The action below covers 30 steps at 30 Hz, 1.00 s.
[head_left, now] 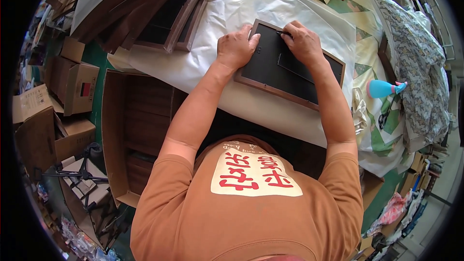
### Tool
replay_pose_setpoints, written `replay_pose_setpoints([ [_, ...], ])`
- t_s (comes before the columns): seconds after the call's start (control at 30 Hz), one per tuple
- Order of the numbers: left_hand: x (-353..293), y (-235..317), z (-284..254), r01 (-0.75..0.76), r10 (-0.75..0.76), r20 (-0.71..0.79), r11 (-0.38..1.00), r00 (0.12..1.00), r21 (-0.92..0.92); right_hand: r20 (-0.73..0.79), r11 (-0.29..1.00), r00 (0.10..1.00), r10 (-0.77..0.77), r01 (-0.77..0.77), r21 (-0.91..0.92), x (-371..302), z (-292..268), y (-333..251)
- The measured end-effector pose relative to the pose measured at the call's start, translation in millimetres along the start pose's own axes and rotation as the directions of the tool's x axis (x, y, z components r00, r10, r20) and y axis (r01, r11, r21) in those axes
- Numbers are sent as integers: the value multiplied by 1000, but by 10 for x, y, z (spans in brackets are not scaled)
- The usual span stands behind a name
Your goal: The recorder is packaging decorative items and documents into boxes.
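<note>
The frame (pixel 268 70) near the counter's (pixel 270 110) front edge seems stiff; hold its rim (pixel 280 96). Left grip (pixel 236 48) clasps it; right grip (pixel 304 44), I cannot tell.

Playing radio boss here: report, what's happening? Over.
Left hand on edge of picture frame, right hand over its black back. Frame back-up on white sheeting. Blue spray bottle off right, untouched.

Looks wooden on the picture frame (pixel 275 94), matt on its backing (pixel 263 70), glossy and creased on the plastic sheet (pixel 222 14).
</note>
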State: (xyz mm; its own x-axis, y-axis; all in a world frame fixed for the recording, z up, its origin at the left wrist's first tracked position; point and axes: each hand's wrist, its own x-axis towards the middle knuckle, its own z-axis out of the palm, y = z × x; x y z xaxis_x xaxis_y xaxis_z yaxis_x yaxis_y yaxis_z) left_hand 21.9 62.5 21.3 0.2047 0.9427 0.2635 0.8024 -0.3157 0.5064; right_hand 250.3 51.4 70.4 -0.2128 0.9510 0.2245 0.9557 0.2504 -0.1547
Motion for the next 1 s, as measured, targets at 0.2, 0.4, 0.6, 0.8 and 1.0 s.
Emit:
replay_pose_setpoints([
  [0.2, -10, 4, -8, 37, -36, 27, 998, 999, -43, -15, 998, 1000, -5, 4, -67, 12, -6, -44],
  [0.4, -13, 32, -47, 85, -81, 66, 995, 994, -53, -106, 989, 992, -75, 60, -136, -54, 90, -38],
  [0.6, -17, 37, -49, 96, -93, 80, 995, 992, -30, -181, 985, 980, -81, 52, -163, -74, 194, -68],
  [0.8, -28, 1, 3, 23, -24, -21, 999, 999, -36, -167, 991, 985, -42, 20, -131, -53, 174, -69],
  [1.0, -22, 55, -19, 49, -50, 37, 999, 998, 19, -207, 998, 978, 42, -49, -30, -101, 111, -2],
])
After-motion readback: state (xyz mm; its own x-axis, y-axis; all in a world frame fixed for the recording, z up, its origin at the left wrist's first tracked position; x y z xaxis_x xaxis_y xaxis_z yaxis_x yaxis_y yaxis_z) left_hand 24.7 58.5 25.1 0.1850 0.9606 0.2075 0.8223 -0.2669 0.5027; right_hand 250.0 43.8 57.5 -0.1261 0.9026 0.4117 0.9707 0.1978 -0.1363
